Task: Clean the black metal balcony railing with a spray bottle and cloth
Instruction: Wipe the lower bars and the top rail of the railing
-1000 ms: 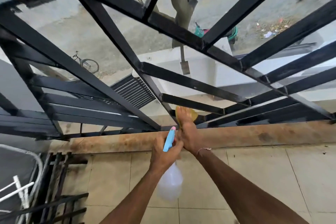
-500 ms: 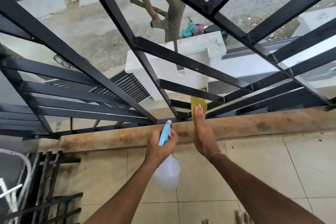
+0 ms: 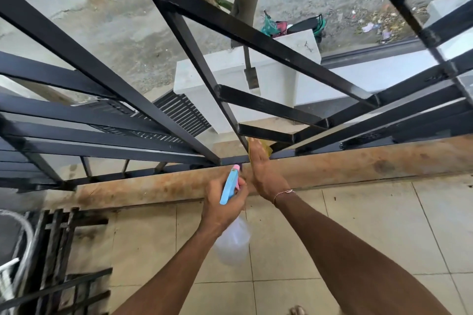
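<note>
The black metal railing [image 3: 194, 59] fills the upper view, its bars converging low at the centre. My left hand [image 3: 222, 204] grips the neck of a clear spray bottle [image 3: 234, 243] with a blue and pink spray head, held just below the railing's bottom bar. My right hand [image 3: 265, 174] lies with straight fingers on a yellow cloth [image 3: 267, 147], pressing it against the bottom of a slanted bar where it meets the lowest rail. Most of the cloth is hidden under my fingers.
A rust-stained concrete curb [image 3: 358, 163] runs under the railing. Beige floor tiles [image 3: 384, 225] lie below it. A loose black metal grille [image 3: 58, 258] and white tubing [image 3: 15, 238] sit at the lower left. Street, tree trunk and white wall lie beyond the bars.
The view has tilted down and closer to the railing. My right hand with the cloth has stayed low on the bar, sliding slightly. My left hand keeps hold of the bottle.
</note>
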The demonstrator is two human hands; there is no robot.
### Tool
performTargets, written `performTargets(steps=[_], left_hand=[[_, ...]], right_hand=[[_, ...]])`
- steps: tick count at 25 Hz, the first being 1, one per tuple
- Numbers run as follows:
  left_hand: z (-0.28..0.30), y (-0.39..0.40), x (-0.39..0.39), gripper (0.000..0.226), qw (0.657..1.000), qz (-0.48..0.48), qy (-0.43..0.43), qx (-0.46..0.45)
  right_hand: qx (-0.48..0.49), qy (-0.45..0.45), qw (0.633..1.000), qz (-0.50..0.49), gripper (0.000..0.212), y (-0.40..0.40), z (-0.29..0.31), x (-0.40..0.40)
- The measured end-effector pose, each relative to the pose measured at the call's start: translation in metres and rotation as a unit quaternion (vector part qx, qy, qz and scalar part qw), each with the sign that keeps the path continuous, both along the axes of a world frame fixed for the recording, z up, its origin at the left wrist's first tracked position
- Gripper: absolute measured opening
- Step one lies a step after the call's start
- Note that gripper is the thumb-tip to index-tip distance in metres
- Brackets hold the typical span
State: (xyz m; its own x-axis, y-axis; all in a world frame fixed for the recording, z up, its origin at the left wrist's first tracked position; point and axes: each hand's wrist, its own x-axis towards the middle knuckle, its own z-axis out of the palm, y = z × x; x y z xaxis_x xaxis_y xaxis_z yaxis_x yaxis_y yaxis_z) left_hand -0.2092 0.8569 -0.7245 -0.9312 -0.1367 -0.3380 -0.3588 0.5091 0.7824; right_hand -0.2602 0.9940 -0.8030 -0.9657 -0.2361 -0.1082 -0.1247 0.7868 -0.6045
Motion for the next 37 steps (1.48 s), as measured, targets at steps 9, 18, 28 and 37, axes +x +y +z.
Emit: performTargets(steps=[9, 18, 28, 37], left_hand=[[0.035, 0.03, 0.01, 0.016, 0.999, -0.027, -0.028, 0.033], [0.159, 0.054, 0.037, 0.007, 0.995, -0.067, 0.024, 0.076], [0.379, 0.062, 0.071, 0.012, 0.979, -0.063, 0.094, 0.17], [0.543, 0.032, 0.069, 0.009, 0.969, 0.037, 0.166, 0.18]], right_hand=[[-0.144, -0.238, 0.957, -0.085, 0.036, 0.035, 0.068, 0.017], [-0.61, -0.338, 0.598, -0.396, 0.032, 0.097, 0.243, 0.102], [-0.684, -0.251, 0.616, -0.301, 0.038, 0.117, 0.504, 0.151], [-0.643, -0.136, 0.698, -0.283, 0.021, 0.109, 0.664, 0.177]])
